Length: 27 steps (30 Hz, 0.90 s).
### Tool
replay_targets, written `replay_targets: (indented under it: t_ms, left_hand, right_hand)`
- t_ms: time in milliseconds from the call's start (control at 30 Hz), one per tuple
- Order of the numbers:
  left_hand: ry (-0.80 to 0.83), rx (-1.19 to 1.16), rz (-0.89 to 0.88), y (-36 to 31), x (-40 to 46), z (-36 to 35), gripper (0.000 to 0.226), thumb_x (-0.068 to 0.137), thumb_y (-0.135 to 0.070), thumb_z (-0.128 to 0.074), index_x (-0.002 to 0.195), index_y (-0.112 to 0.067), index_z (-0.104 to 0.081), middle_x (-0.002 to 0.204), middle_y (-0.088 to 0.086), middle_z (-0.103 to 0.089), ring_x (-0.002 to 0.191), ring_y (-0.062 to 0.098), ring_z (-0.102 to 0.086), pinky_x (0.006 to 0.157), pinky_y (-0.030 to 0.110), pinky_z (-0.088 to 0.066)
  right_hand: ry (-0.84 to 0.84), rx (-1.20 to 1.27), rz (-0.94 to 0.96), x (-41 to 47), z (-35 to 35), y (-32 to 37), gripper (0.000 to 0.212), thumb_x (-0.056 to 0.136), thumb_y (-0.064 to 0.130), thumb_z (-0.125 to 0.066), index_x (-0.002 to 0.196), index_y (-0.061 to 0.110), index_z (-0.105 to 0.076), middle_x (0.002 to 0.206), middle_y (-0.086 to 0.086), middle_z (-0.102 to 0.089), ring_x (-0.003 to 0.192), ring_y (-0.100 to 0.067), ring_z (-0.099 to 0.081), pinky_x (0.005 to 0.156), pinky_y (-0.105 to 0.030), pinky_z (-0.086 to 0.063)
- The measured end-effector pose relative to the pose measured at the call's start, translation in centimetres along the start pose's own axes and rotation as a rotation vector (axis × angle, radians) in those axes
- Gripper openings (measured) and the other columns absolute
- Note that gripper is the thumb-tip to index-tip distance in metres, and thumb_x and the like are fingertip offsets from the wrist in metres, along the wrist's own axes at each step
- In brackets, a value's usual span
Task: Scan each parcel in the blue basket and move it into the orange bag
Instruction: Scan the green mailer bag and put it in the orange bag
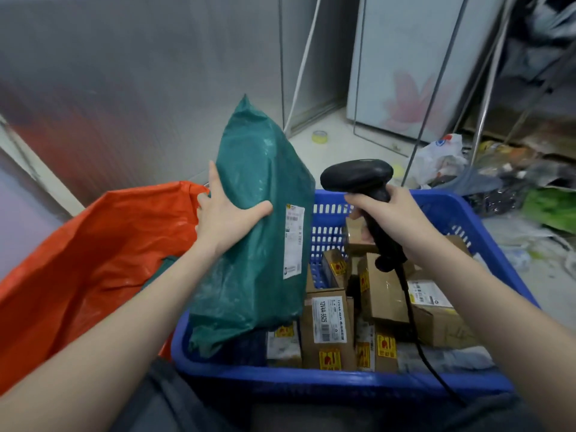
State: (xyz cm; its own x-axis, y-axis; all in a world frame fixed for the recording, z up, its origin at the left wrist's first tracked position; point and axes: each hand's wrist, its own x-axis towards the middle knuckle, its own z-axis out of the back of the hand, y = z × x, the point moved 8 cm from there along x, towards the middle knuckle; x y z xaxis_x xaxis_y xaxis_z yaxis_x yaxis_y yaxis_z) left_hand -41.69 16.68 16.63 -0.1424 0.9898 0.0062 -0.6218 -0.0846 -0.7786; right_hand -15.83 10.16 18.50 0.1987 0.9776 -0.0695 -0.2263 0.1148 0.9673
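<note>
I've got the green poly mailer (255, 232) up on end at the blue basket's (343, 380) left rim, its long axis close to vertical, top corner leaning a touch away from me, bottom end resting inside the basket. Its white shipping label (294, 241) faces right, toward the scanner. My left hand (224, 213) grips the mailer's left edge about midway up, thumb across the front, index finger stretched up along the edge, forearm reaching in from lower left. My right hand (392, 213) is wrapped round the grip of the black barcode scanner (367, 194), held over the basket, head pointing left at the mailer, its cable (417, 335) trailing down over the basket's near wall. Inside the basket, right of the mailer, brown cardboard boxes (328, 332) are packed close, some with yellow-and-red stickers and white labels. The orange bag (93, 260) lies open just left of the basket. Beyond the basket: pale floor, a roll of tape (321, 137), a grey wall, and plastic bags (442, 157) and clutter off to the right.
</note>
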Motion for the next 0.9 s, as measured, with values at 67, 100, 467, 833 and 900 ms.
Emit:
replay_targets:
  t_ms: [67,100,467,833,900]
  left_hand:
    - [0.004,-0.115,-0.043,-0.6,-0.5,0.0,0.124,0.056,-0.052,-0.072,0.152,-0.033,0.003,0.145,0.012,-0.032,0.135,0.025,-0.031,0.113,0.035,-0.023]
    - [0.005,-0.167,-0.06,-0.7,-0.6,-0.1,0.123,0.058,-0.048,-0.075,0.153,-0.032,0.002,0.147,0.01,-0.032,0.136,0.021,-0.031,0.112,0.032,-0.023]
    - [-0.018,-0.416,-0.152,-1.1,0.1,-2.7,0.111,0.061,-0.031,-0.079,0.151,-0.025,-0.015,0.13,-0.022,-0.036,0.12,-0.003,-0.04,0.1,0.013,-0.03]
    - [-0.058,-0.576,-0.049,0.1,1.9,-3.4,0.099,0.071,-0.021,-0.079,0.149,-0.029,-0.019,0.131,-0.016,-0.043,0.119,0.003,-0.049,0.1,0.022,-0.04]
    - [-0.055,-0.581,-0.052,0.0,1.9,-3.4,0.099,0.072,-0.021,-0.079,0.149,-0.029,-0.018,0.129,-0.017,-0.042,0.117,0.003,-0.049,0.097,0.021,-0.04]
  right_hand:
    - [-0.017,0.023,-0.007,-0.6,0.6,-0.1,0.02,0.088,0.028,-0.064,0.091,0.008,-0.059,0.074,-0.003,-0.066,0.046,-0.016,-0.054,0.049,-0.025,-0.048]
    - [-0.025,0.042,-0.011,-0.8,0.8,-0.2,0.021,0.089,0.027,-0.063,0.092,0.007,-0.059,0.073,-0.003,-0.065,0.045,-0.015,-0.052,0.048,-0.024,-0.047]
    - [-0.015,0.217,-0.169,-0.4,0.3,-5.0,0.02,0.089,0.024,-0.062,0.086,0.004,-0.059,0.062,-0.01,-0.061,0.045,-0.02,-0.051,0.044,-0.026,-0.044]
    - [0.001,0.112,-0.124,1.1,0.0,-5.3,0.024,0.087,0.026,-0.065,0.085,0.003,-0.058,0.059,-0.006,-0.059,0.044,-0.02,-0.052,0.044,-0.026,-0.046]
    - [-0.012,0.099,-0.109,1.2,0.1,-5.1,0.022,0.087,0.025,-0.065,0.084,0.005,-0.058,0.056,-0.003,-0.059,0.045,-0.02,-0.053,0.046,-0.029,-0.047]
